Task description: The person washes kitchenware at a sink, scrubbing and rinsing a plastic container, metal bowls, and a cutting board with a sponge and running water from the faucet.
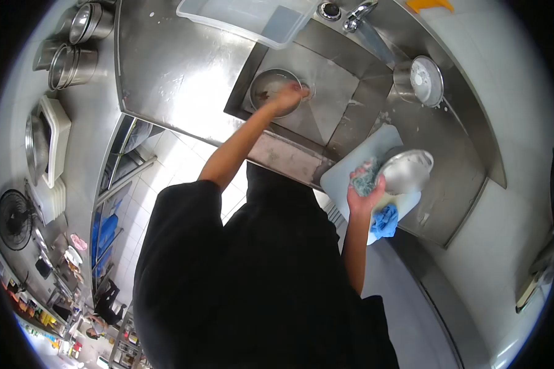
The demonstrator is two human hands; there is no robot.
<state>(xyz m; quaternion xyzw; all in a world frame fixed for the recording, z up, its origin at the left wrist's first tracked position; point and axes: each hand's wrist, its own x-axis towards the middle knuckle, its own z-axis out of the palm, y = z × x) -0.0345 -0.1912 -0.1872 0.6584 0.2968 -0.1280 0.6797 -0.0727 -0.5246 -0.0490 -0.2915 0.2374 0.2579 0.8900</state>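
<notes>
The right hand (pixel 367 198) grips a green scrubber (pixel 364 179) beside a metal bowl (pixel 407 173). The left hand (pixel 291 95) is blurred over a round pan (pixel 272 79), its grip unclear. Work looks unfinished: brown residue lies there.

Upper garment (pixel 252 283): black, matte, plain across visible surfaces. Left sleeve (pixel 188 206): black, short, loose-cut, with an even hem. Right sleeve (pixel 375 313): black, partly visible. Left hand (pixel 289 96) and right hand (pixel 366 198): bare, as are both forearms (pixel 240 147). Left-hand detail blurred.
</notes>
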